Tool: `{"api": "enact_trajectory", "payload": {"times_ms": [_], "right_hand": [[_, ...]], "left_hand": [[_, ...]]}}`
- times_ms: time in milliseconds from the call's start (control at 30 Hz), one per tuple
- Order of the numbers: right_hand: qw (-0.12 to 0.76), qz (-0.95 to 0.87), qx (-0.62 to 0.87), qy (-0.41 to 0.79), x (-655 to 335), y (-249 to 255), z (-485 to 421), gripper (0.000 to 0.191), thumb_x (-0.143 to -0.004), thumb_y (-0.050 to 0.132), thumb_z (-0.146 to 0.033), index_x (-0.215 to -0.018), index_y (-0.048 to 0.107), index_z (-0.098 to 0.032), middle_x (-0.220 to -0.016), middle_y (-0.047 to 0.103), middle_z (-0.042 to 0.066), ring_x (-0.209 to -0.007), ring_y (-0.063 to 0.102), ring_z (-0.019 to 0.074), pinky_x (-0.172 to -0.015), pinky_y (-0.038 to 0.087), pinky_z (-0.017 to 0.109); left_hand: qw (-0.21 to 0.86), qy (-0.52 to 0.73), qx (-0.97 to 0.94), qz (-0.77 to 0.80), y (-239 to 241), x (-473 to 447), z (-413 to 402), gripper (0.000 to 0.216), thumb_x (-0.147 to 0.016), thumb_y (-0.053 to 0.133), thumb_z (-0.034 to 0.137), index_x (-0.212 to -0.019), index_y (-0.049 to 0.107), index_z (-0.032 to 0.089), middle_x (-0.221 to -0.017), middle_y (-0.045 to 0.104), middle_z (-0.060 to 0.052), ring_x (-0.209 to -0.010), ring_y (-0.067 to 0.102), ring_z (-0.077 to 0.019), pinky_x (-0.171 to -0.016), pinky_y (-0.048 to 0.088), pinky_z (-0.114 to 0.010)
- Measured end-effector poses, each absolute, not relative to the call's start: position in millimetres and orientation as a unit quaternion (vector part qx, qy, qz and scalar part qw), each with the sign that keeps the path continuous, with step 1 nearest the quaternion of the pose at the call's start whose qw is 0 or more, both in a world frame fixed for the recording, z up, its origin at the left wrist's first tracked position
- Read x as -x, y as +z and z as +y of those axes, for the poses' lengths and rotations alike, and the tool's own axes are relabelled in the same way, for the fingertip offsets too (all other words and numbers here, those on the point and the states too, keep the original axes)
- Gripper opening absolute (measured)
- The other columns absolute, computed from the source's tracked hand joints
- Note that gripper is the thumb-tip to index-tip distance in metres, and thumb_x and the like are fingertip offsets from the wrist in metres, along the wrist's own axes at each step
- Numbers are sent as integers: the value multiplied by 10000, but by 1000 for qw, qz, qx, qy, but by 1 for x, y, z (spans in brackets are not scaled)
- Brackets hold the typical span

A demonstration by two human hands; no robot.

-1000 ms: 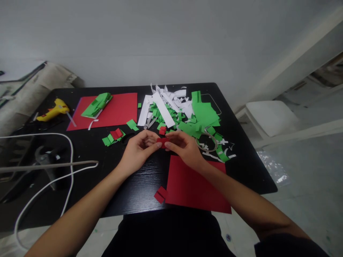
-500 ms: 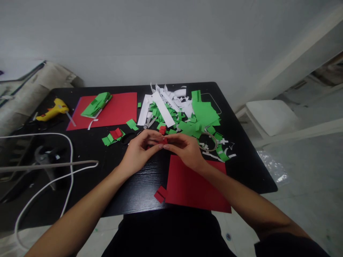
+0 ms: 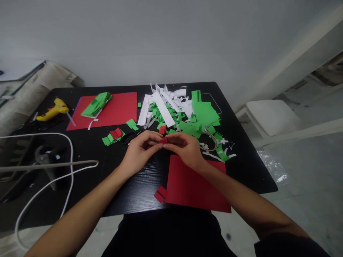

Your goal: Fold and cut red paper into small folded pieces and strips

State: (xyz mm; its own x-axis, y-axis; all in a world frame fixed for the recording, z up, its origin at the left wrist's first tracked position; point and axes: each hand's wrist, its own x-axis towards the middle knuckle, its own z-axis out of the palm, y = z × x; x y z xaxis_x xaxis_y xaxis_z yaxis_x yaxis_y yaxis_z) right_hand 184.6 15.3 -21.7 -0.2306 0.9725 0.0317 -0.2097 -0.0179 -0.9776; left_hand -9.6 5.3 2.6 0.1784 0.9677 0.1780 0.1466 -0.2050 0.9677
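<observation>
My left hand (image 3: 141, 149) and my right hand (image 3: 186, 148) meet over the middle of the black table. Between their fingertips they pinch a small piece of red paper (image 3: 163, 140), partly covered by the fingers. Just beyond it lies another small red paper piece (image 3: 162, 130). Under my right wrist is a large red sheet (image 3: 197, 185), with a creased red paper piece (image 3: 160, 193) at its left edge. Left of my hands, a red piece (image 3: 116, 134) rests on some green paper pieces (image 3: 108, 139). Scissors (image 3: 147, 125) lie behind my left hand, partly hidden.
White strips (image 3: 163, 109) and green scraps (image 3: 205, 113) are heaped at the back. A roll of tape (image 3: 215, 142) lies right of my hands. At the left are a yellow glue gun (image 3: 55, 110), a red sheet (image 3: 118, 109) bearing folded green paper (image 3: 98, 104), and a white cable (image 3: 71, 150).
The fingers have shifted very slightly around the small red paper piece, which shows a little differently between them. Everything else stays in place.
</observation>
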Motion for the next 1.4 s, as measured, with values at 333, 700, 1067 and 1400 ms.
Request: {"api": "enact_trajectory", "payload": {"times_ms": [333,700,1067,1400], "right_hand": [[479,-509,354,621,-186,-23,18,307,-740,927,-307,-1019,806,-267,-1030,823,17,-1006,780,204,-1023,631,426],[473,-513,345,627,-185,-26,18,296,-730,932,-305,-1000,810,-307,-1011,820,-4,-976,771,193,-1013,631,427],[485,-509,376,603,-186,-23,19,321,-689,957,-348,-887,723,-254,-934,781,0,-902,745,186,-920,628,390],[471,-525,402,584,-186,-23,18,314,-730,919,-448,-891,754,-236,-883,774,19,-853,732,197,-861,622,385]], "left_hand": [[431,432,-645,460,6,9,4,106,-940,712,281,-1011,713,203,-982,738,-41,-829,674,-162,-785,554,-306],[352,432,-690,462,-1,13,6,120,-930,728,276,-1036,779,249,-1091,732,-64,-1024,678,-219,-856,575,-362],[437,450,-623,468,5,11,5,124,-869,787,295,-919,735,195,-950,740,-54,-848,695,-172,-769,562,-308],[470,419,-611,479,0,10,4,218,-832,819,305,-987,708,201,-831,715,-12,-766,675,-152,-708,545,-279]]}}
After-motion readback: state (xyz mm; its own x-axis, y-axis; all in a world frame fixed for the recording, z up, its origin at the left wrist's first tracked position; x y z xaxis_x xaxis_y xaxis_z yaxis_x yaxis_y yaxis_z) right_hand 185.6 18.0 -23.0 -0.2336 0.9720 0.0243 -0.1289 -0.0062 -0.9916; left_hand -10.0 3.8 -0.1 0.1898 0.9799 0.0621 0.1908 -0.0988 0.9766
